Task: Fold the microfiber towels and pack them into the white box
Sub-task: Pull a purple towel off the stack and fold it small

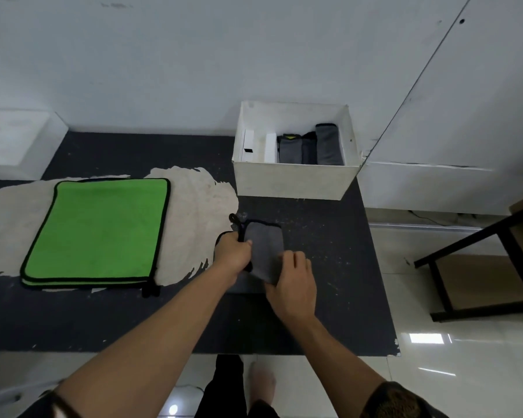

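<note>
Nearest, two bare forearms are reaching over a dark bench (329, 267). The left hand (233, 253) is gripping the black-trimmed left edge of a folded grey towel (264, 244). The right hand (295, 279) is pinching its near right corner. The towel's long axis is pointing away, toward the white box (290, 181) just beyond, where folded towels (311, 146) are standing at its right. Further left, a green towel (97, 230) is lying flat.

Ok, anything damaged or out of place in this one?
The dark table top is worn to a pale patch under and around the green towels; its near right corner is chipped. Packed towels in the white box stand tidy. The grey towel being folded looks fine.
</note>
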